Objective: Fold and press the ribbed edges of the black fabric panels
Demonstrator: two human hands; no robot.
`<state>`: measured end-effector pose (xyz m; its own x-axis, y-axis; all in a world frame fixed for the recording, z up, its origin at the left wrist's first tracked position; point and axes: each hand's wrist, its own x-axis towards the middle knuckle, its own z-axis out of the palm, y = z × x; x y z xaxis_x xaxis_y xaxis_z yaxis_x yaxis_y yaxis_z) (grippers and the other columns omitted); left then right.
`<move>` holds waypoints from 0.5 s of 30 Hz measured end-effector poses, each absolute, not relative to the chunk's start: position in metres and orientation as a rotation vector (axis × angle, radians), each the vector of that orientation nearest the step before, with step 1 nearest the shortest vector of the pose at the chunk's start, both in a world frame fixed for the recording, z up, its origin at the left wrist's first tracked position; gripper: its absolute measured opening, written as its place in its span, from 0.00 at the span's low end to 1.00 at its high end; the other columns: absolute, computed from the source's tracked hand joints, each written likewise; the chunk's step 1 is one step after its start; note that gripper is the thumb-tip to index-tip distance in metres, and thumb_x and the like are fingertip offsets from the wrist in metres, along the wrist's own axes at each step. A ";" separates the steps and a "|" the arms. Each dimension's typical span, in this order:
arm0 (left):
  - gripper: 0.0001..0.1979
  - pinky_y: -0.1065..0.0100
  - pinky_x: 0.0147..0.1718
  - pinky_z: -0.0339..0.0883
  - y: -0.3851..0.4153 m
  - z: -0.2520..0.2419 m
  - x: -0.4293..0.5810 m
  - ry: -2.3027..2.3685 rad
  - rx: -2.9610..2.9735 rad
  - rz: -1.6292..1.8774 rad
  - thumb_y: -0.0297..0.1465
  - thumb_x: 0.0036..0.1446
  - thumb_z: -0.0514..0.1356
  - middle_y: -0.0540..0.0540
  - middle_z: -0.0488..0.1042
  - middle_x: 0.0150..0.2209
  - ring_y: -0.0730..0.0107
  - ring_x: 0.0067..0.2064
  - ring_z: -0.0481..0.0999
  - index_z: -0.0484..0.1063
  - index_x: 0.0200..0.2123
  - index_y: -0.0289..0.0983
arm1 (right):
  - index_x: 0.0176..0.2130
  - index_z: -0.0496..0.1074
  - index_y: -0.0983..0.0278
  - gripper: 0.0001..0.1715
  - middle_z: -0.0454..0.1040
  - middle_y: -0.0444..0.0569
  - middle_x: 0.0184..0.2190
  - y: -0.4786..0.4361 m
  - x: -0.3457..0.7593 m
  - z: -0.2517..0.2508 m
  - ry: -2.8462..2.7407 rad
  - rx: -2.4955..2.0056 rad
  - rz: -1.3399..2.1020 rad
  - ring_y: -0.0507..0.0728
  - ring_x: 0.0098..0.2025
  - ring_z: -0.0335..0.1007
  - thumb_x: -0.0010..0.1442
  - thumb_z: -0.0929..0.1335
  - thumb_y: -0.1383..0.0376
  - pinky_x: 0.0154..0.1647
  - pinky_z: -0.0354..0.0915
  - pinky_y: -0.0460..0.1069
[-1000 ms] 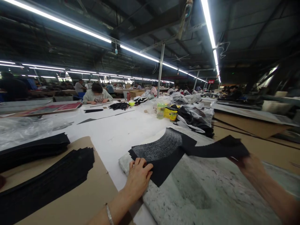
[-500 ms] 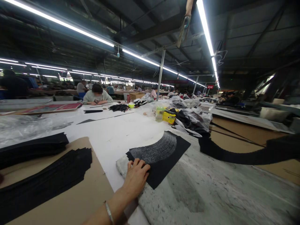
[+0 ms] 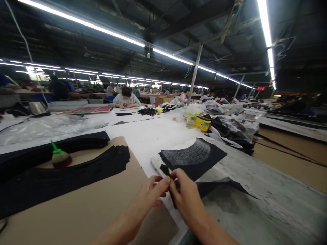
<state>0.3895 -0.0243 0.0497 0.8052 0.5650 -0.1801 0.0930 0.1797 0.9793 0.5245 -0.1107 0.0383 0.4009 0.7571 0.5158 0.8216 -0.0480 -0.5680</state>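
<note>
A curved black fabric piece (image 3: pixel 219 186) lies on the grey stone slab (image 3: pixel 250 211), one end lifted toward me. My left hand (image 3: pixel 150 194) and my right hand (image 3: pixel 185 194) meet at that end, both pinched on its edge near the slab's front corner. Just behind my fingers a second black piece with a grey-coated arc (image 3: pixel 194 156) lies flat on the slab.
Stacks of curved black pieces (image 3: pixel 63 170) rest on brown cardboard (image 3: pixel 84 211) at my left, with a green-capped glue bottle (image 3: pixel 59 157) among them. Further back are plastic sheeting (image 3: pixel 48 127), a yellow tin (image 3: pixel 200 123), bagged fabric (image 3: pixel 235 132), and people seated at tables.
My right hand brought the long black piece back from the right onto the slab. My left hand left the coated piece and joined the right in pinching its end. The view shifted left.
</note>
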 end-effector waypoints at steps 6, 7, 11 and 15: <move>0.27 0.61 0.38 0.71 -0.019 0.034 0.279 0.883 1.212 0.508 0.46 0.45 0.65 0.42 0.76 0.37 0.55 0.44 0.75 0.70 0.44 0.34 | 0.38 0.63 0.61 0.10 0.72 0.49 0.31 -0.067 0.395 -0.006 -1.590 -1.687 0.099 0.57 0.28 0.71 0.59 0.57 0.71 0.28 0.63 0.49; 0.26 0.62 0.37 0.71 -0.018 0.029 0.261 0.927 1.200 0.532 0.45 0.45 0.65 0.43 0.76 0.37 0.56 0.43 0.75 0.71 0.44 0.35 | 0.39 0.63 0.61 0.10 0.72 0.49 0.32 -0.063 0.377 -0.009 -1.628 -1.657 0.126 0.57 0.28 0.72 0.60 0.57 0.71 0.28 0.63 0.49; 0.26 0.67 0.35 0.68 -0.015 0.008 0.183 1.093 1.112 0.610 0.41 0.43 0.64 0.46 0.77 0.37 0.60 0.40 0.76 0.72 0.46 0.37 | 0.45 0.63 0.61 0.12 0.72 0.52 0.38 -0.060 0.321 -0.016 -1.805 -1.464 0.236 0.60 0.37 0.73 0.62 0.58 0.69 0.35 0.68 0.52; 0.23 0.70 0.29 0.65 -0.015 -0.006 0.105 1.213 1.039 0.674 0.37 0.42 0.62 0.48 0.76 0.32 0.64 0.34 0.74 0.72 0.44 0.35 | 0.47 0.65 0.59 0.15 0.73 0.52 0.42 -0.076 0.316 -0.043 -2.047 -1.232 0.198 0.61 0.43 0.72 0.61 0.60 0.70 0.42 0.70 0.55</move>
